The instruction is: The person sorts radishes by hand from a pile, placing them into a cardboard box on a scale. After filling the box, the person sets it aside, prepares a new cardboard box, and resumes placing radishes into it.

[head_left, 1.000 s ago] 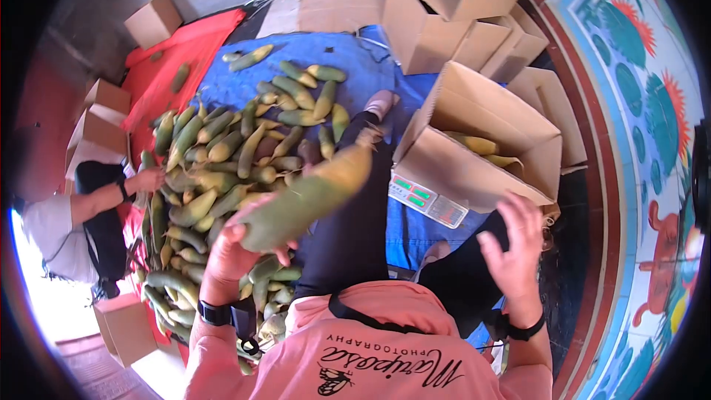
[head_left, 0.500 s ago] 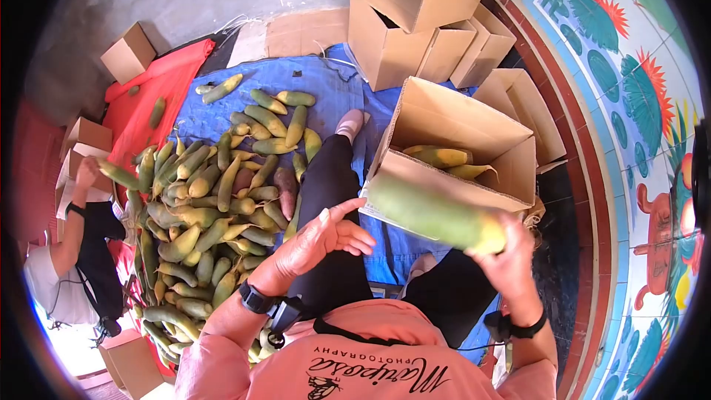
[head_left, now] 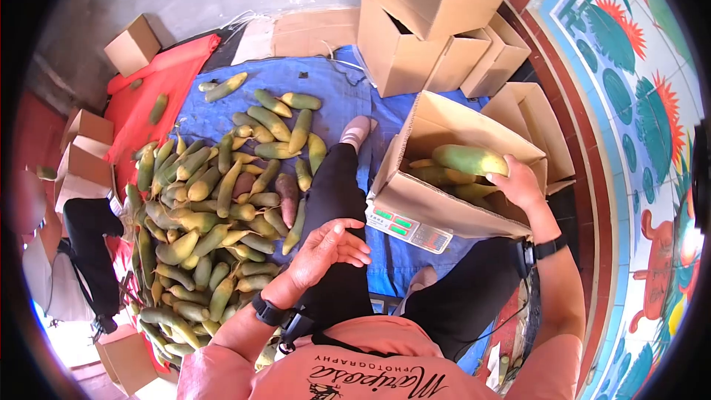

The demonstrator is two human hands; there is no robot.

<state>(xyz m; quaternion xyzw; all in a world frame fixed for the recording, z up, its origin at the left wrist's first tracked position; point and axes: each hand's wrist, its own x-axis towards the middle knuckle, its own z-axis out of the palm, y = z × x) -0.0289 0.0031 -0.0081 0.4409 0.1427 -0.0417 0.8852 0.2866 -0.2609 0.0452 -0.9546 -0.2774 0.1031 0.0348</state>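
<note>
My right hand grips the pale end of a thick green radish just inside the open cardboard box. Other radishes lie below it in the box, partly hidden. A digital scale with lit green displays shows at the foot of the box's near wall. My left hand hovers over my leg, fingers apart, holding nothing. Left of it lies a big pile of green radishes, with one reddish radish at the pile's right side.
Several cardboard boxes stand stacked behind the box. A blue tarp covers the floor, with a red sheet to its left. At the far left a co-worker is beside more boxes. A painted tile wall borders the right.
My right hand has carried the radish forward from above my lap into the box, uncovering the scale's displays. My left hand has dropped slightly. The co-worker's raised arm has shifted.
</note>
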